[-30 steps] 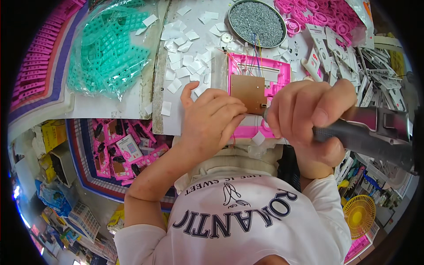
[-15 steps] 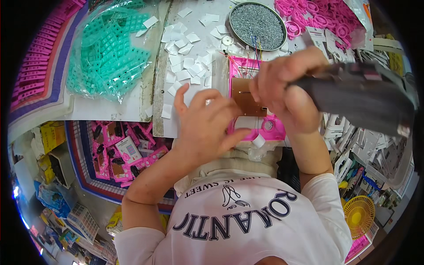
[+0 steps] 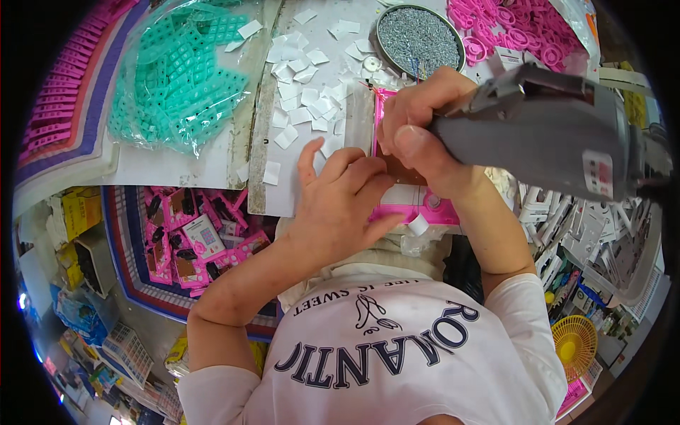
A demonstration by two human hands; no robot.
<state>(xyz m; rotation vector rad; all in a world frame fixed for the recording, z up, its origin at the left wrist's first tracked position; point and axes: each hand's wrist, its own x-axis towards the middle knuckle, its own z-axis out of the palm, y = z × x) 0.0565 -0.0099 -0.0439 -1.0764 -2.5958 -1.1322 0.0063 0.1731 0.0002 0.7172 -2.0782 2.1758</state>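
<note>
My right hand (image 3: 432, 134) is wrapped round a dark grey powered screwdriver (image 3: 538, 131), whose body points off to the right. Its working end is hidden behind my fingers, over a brown circuit board (image 3: 405, 172). The board lies in a pink plastic housing (image 3: 440, 211) at the table's near edge, with thin coloured wires coming from the far end. My left hand (image 3: 336, 202) is at the housing's left side, fingers apart. Its forefinger reaches the board's edge, and its thumb stretches along the near part. A small white cylinder (image 3: 418, 225) sits at the near edge.
A round tray (image 3: 464, 57) of small screws stands beyond the housing. White paper squares (image 3: 304, 95) lie scattered leftward, beside a bag of teal keypads (image 3: 184, 99). Pink parts (image 3: 524, 28) are piled far right. A basket (image 3: 131, 262) of pink assemblies is at left; white parts (image 3: 567, 219) at right.
My right hand has moved left with the screwdriver, further over the board. The left hand has barely moved, its forefinger now closer over the board's edge. The whole view has shifted slightly.
</note>
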